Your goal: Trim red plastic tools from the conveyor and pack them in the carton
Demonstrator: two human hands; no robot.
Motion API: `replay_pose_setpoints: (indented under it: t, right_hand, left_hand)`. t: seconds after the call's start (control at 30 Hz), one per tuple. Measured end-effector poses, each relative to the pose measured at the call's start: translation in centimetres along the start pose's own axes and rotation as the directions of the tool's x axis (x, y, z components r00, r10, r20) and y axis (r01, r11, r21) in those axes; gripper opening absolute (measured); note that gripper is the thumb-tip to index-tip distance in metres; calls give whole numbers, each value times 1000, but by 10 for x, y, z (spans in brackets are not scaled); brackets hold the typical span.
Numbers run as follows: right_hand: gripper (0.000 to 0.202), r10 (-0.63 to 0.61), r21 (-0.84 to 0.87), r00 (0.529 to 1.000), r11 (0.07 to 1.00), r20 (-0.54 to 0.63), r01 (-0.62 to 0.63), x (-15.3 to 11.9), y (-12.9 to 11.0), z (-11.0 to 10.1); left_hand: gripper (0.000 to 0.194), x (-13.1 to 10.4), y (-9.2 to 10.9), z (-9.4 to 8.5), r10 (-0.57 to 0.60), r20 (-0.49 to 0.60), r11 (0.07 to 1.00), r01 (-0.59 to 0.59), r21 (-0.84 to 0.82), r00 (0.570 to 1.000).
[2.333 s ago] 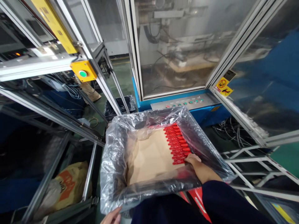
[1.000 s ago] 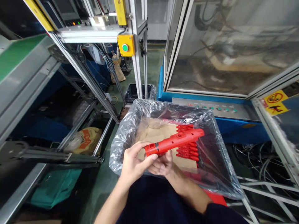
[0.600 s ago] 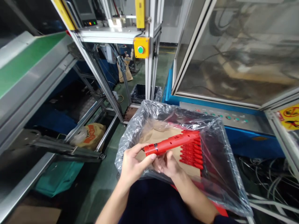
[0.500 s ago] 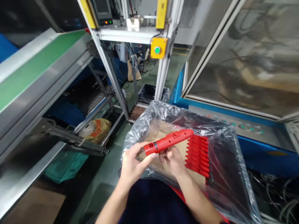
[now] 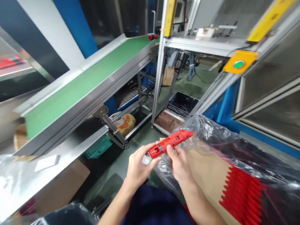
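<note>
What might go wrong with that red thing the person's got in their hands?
Two things, maybe. The red part is held up in the air between the left hand and right hand, so if the fingers slip, it could fall, perhaps onto the hard floor. Also, the clear plastic liner looks loose and crinkly near the hands, so a finger or the part's tip might snag on it.

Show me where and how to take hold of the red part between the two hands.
I'd likely take the red part by its tapered tip, coming from the picture's upper right. It slants up that way, and the tip juts out clear beyond the right grip, while the left grip has the lower, windowed end.
</note>
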State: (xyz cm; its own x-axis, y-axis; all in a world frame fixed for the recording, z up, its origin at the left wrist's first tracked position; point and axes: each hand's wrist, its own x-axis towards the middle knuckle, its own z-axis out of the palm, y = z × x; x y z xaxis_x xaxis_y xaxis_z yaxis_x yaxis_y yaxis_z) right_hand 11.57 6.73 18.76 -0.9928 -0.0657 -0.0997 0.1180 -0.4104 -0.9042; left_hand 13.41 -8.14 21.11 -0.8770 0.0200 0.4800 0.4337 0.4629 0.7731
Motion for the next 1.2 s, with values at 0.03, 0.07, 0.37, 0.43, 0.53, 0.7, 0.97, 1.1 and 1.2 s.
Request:
replay_pose_setpoints:
  t: [0.03,0.07,0.37,0.43,0.53,0.7,0.97,1.1,1.2]
  right_hand:
    - [43,-12,-16,1000,1000,19,12,6,5,12]
    - [41,-24,-31,999,999,47,26,12,11,24]
    - [34,-114,-11,900,991,420,130,53,39,112]
    - [35,-123,-7,867,989,482,144,60,39,128]
    - [34,-172,1,806,978,567,208,71,37,146]
    - [32,-214,-21,704,951,677,309,86,35,161]
    - [29,-240,-65,700,923,672,379,112,24,159]
    - [30,-264,-55,694,915,670,401,118,16,147]
    - [34,-238,-87,743,925,626,370,113,13,137]
  left_hand:
    - [37,2,-9,-12,-20,2,1000,20,-9,1000]
    - [38,3,-17,-24,-40,6,999,40,-22,999]
    - [36,9,-56,-120,-83,-122,995,75,-65,989]
    - [34,9,-60,-132,-59,-159,998,53,-44,986]
    - [36,11,-67,-141,-34,-217,999,31,-19,976]
    - [35,21,-76,-145,-37,-282,999,30,-29,959]
    - [34,45,-83,-141,-6,-239,999,-6,-49,971]
    - [39,55,-85,-132,40,-198,998,-50,-45,979]
    - [43,57,-83,-125,56,-182,996,-69,-64,982]
